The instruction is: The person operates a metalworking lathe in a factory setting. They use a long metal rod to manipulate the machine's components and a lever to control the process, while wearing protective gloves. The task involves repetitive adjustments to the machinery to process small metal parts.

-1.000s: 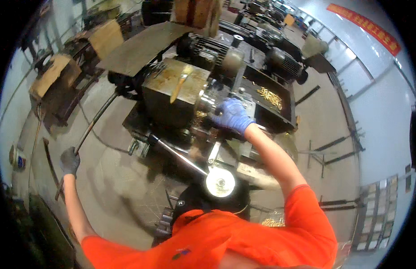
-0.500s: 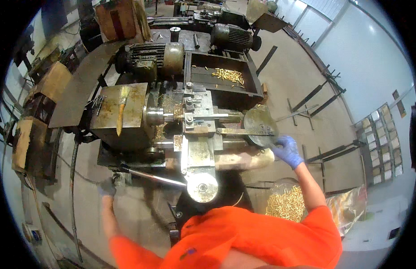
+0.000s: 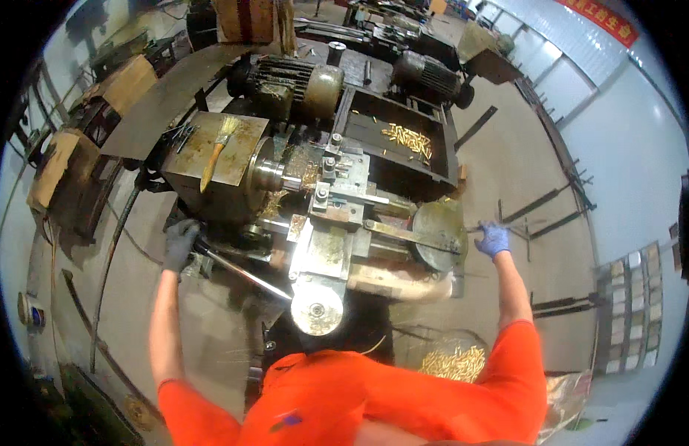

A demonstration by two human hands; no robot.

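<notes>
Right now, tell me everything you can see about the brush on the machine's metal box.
The brush has pale, spread bristles and a slim, tan, wooden-looking handle. It lies on the stained top of the metal box, bristles toward the far side, the handle slanting nearer and slightly left, its tip seeming to overhang the near edge. Neither the left hand nor the right hand touches it.
</notes>
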